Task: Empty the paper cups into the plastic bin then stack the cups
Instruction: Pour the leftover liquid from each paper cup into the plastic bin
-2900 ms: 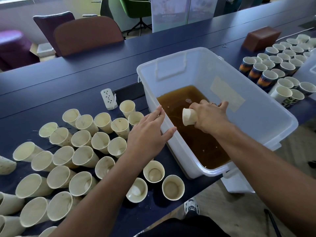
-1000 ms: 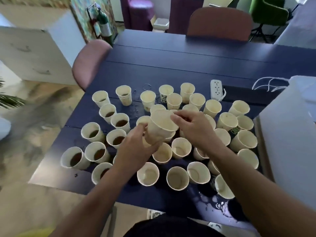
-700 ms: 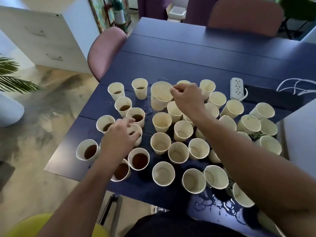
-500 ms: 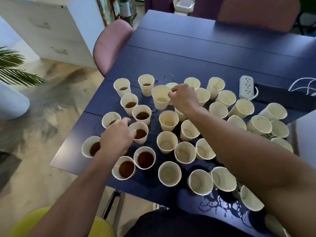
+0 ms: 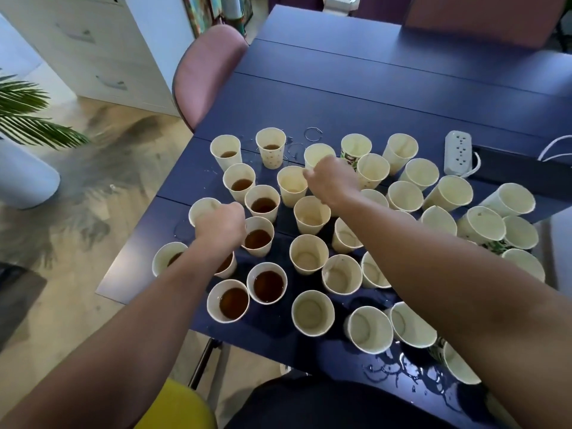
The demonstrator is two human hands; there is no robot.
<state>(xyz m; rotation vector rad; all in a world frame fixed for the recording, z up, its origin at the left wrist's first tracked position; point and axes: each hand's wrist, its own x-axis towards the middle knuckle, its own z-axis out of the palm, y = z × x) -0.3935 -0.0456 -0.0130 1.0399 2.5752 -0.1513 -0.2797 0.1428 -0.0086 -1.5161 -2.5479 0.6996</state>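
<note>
Many cream paper cups stand on the dark blue table [image 5: 356,97]. Several on the left hold brown liquid, such as one full cup [image 5: 268,284]. The cups in the middle and on the right are empty, such as one near the front [image 5: 312,312]. My left hand [image 5: 221,226] curls round a cup [image 5: 201,210] at the left of the cluster. My right hand [image 5: 332,181] pinches the rim of an empty cup [image 5: 291,185] that stands on the table. A pale edge at the far right may be the plastic bin [image 5: 561,243].
A white power strip [image 5: 457,151] with its cable lies at the back right. Spilled liquid [image 5: 399,371] wets the table's front edge. A pink chair [image 5: 204,72] stands at the table's left corner. A plant and a white cabinet are at the left.
My right hand carried the emptied cup from the bin to the cluster and lowered it onto the table. My left hand let go of it and reached left to another cup.
</note>
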